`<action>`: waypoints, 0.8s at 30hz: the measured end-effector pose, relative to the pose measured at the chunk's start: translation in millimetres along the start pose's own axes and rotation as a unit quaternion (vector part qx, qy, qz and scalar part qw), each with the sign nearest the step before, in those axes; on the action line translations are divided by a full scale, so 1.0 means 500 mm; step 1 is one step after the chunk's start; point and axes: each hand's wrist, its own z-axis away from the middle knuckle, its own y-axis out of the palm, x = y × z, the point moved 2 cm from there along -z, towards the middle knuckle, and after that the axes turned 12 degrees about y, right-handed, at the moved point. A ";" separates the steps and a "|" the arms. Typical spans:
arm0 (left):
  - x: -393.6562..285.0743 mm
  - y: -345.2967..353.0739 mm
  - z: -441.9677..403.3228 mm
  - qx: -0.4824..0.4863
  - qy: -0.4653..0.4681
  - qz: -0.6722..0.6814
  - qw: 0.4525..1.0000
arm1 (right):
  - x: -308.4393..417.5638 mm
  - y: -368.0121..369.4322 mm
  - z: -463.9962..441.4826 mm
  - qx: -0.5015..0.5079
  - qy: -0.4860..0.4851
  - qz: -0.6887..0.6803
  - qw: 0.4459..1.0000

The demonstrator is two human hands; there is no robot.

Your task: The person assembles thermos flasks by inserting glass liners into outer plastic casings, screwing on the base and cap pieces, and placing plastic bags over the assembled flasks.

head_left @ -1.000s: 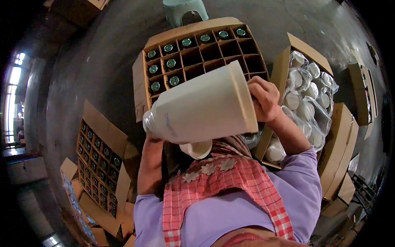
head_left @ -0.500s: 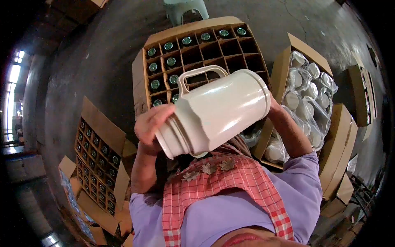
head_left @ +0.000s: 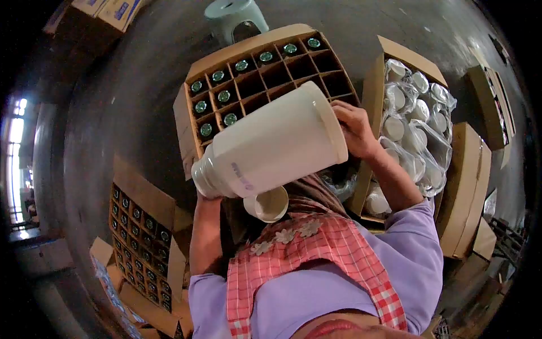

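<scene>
Between left hand [head_left: 209,199] and right hand [head_left: 355,129] — a pale jug [head_left: 276,141], sideways.

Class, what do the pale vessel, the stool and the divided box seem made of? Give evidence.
Pale vessel: probably plastic, smooth, evenly coloured, low sheen; painted metal is possible.
Stool: likely moulded plastic, judging by its rounded, smooth, seemingly one-piece form.
Divided box: cardboard, matte brown, with thin folded flaps.

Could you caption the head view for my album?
Right hand at its wide end, a pale container is held sideways near a divided carton.
</scene>
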 end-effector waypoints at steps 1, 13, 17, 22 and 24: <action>-0.010 -0.001 -0.008 0.042 0.045 -0.110 0.992 | -0.003 0.007 0.003 -0.008 0.013 0.032 0.999; -0.114 -0.039 -0.024 -0.074 -0.004 0.014 0.997 | -0.070 0.038 0.043 0.041 0.195 -0.239 0.950; -0.181 -0.040 -0.059 -0.031 0.255 -0.094 0.962 | -0.104 0.039 0.056 0.103 0.201 -0.281 0.933; -0.291 -0.031 -0.087 0.128 0.379 -0.221 0.889 | -0.096 0.045 0.046 0.178 0.185 -0.269 0.928; -0.316 -0.014 -0.088 0.151 0.446 -0.252 0.845 | -0.089 0.053 0.039 0.196 0.183 -0.259 0.928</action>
